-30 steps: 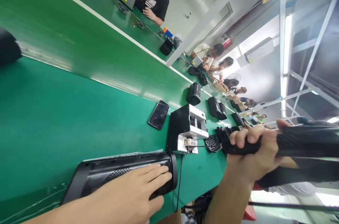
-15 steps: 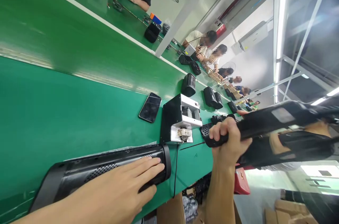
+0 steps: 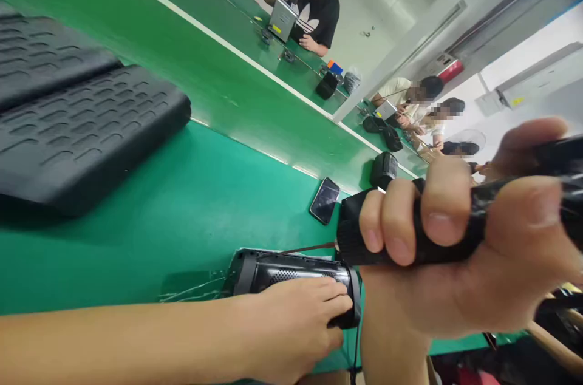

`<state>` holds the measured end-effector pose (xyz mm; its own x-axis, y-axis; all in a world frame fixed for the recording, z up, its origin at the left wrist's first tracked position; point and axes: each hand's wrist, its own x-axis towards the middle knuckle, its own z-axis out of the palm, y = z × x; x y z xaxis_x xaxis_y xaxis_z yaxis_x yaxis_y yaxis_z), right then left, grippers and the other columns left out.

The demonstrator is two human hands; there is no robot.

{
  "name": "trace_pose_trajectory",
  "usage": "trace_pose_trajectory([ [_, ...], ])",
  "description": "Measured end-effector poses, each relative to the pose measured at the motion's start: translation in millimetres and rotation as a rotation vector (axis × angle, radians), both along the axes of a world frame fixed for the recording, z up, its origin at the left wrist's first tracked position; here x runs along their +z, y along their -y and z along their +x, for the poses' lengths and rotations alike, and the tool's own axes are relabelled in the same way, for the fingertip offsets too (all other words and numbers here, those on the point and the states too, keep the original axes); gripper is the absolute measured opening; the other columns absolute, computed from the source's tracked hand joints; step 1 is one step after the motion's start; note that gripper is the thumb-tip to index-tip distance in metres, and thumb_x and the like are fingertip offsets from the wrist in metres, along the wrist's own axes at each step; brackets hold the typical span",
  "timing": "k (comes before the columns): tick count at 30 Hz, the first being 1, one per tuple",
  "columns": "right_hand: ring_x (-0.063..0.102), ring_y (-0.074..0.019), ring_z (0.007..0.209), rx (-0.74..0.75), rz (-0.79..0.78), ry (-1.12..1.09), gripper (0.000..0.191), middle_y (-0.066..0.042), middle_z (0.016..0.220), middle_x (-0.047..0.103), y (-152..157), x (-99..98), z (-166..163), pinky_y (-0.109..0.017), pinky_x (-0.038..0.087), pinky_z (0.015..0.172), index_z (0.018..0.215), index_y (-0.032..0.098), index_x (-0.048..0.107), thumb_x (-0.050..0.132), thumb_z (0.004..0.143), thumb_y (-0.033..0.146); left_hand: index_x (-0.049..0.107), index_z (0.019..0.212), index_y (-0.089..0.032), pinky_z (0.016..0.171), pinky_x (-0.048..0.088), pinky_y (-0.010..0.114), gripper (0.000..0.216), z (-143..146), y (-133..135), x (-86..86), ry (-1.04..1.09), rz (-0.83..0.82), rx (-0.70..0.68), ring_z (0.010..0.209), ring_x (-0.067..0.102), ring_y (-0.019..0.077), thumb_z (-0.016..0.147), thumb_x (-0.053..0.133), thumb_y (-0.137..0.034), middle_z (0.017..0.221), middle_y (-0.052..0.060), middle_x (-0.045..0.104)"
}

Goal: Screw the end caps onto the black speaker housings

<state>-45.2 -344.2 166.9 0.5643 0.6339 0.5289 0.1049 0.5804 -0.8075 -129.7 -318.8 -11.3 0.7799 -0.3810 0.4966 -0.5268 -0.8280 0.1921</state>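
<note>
My left hand lies flat on a black perforated speaker housing that rests on the green bench near its front edge. My right hand is raised close to the camera, fingers wrapped around a long black perforated panel held in the air above the housing's right end. The panel's far end runs out of view to the right. A thin dark wire runs along just above the housing.
Stacked black perforated panels lie at the left. A phone and a black housing sit behind my hands. Across the green conveyor, several people work; one in a black shirt handles a silver box.
The view swung left and my right hand with the panel came much closer to the camera. The stacked panels at the left came into view. My left hand stayed on the housing.
</note>
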Motion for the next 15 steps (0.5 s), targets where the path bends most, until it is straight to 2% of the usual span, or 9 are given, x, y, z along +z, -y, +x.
trace_pose_trajectory([
  [2, 0.051, -0.0072, 0.044, -0.003, -0.044, -0.039, 0.016, 0.016, 0.072, 0.068, -8, -4.1, -11, -0.017, 0.063, 0.049, 0.118, 0.034, 0.085, 0.097, 0.121, 0.024, 0.086, 0.100, -0.028, 0.114, 0.066, 0.034, 0.026, 2, 2, -1.5, 0.010, -0.001, -0.013, 0.122, 0.082, 0.0220, 0.103, 0.105, -0.045, 0.118, 0.001, 0.092],
  [4, 0.053, -0.0072, 0.046, 0.014, -0.042, -0.026, 0.022, 0.016, 0.075, 0.070, -9, -9.3, -14, -0.018, 0.065, 0.051, 0.125, 0.036, 0.086, 0.102, 0.117, 0.024, 0.087, 0.100, -0.028, 0.114, 0.065, 0.034, 0.022, 2, 5, -3.4, 0.016, 0.001, -0.010, 0.119, 0.081, 0.0216, 0.105, 0.102, -0.042, 0.115, 0.001, 0.092],
  [7, 0.055, -0.0073, 0.047, 0.017, -0.046, -0.010, 0.032, 0.016, 0.076, 0.072, -7, -14.8, -10, -0.018, 0.067, 0.054, 0.130, 0.038, 0.087, 0.109, 0.112, 0.023, 0.089, 0.098, -0.029, 0.119, 0.065, 0.036, 0.019, 3, 8, -5.1, 0.022, 0.001, 0.007, 0.120, 0.081, 0.0231, 0.110, 0.095, -0.044, 0.117, 0.001, 0.093],
  [11, 0.054, -0.0075, 0.044, 0.011, -0.064, -0.001, 0.034, 0.017, 0.074, 0.073, -8, -11.9, -6, -0.018, 0.066, 0.051, 0.124, 0.037, 0.086, 0.115, 0.108, 0.028, 0.092, 0.101, -0.030, 0.116, 0.068, 0.037, 0.014, 5, 8, -6.7, 0.038, -0.015, 0.013, 0.121, 0.081, 0.0239, 0.109, 0.094, -0.042, 0.119, 0.002, 0.094],
  [15, 0.052, -0.0071, 0.044, 0.020, -0.068, 0.005, 0.031, 0.017, 0.074, 0.072, -10, -10.0, -9, -0.018, 0.065, 0.052, 0.124, 0.035, 0.084, 0.109, 0.111, 0.021, 0.090, 0.095, -0.032, 0.119, 0.069, 0.034, 0.018, 2, 12, -13.3, 0.050, -0.040, 0.041, 0.122, 0.082, 0.0221, 0.107, 0.094, -0.044, 0.120, 0.002, 0.093],
])
